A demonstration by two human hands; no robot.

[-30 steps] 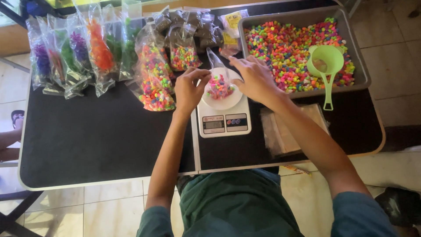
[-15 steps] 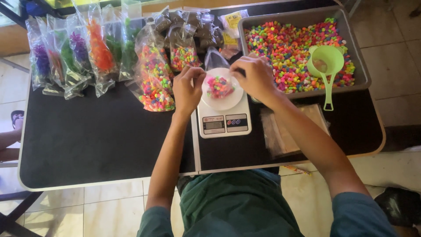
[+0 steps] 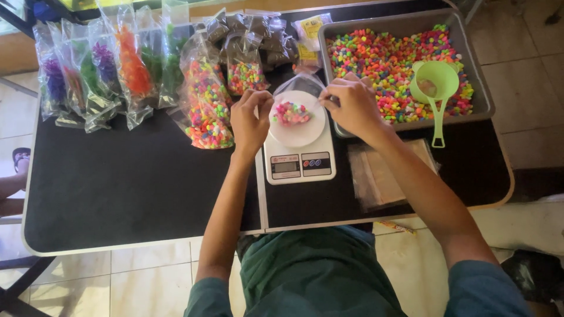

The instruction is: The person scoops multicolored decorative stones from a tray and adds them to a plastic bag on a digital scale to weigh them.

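along the far left edge of the black table (image 3: 117, 194) stands a row of clear bags with purple, green and orange fill (image 3: 100, 70), and just right of them lie bags of mixed bright pebbles (image 3: 208, 105), one resting on its side. the left hand (image 3: 249, 120) comes next, thumb and fingers pinching the left edge of a small clear bag (image 3: 292, 111) that sits on the round plate of the white kitchen scale (image 3: 298, 147), near the middle of the far edge. a little heap of coloured pebbles shows inside it. the right hand (image 3: 351, 105) pinches the bag's right edge, fingers curled close together. past it, at the far right corner, a grey tray (image 3: 482, 88) is full of neon pebbles with a green funnel scoop (image 3: 436, 88) lying on top. a stack of empty clear bags (image 3: 382, 173) lies on the table nearer the person
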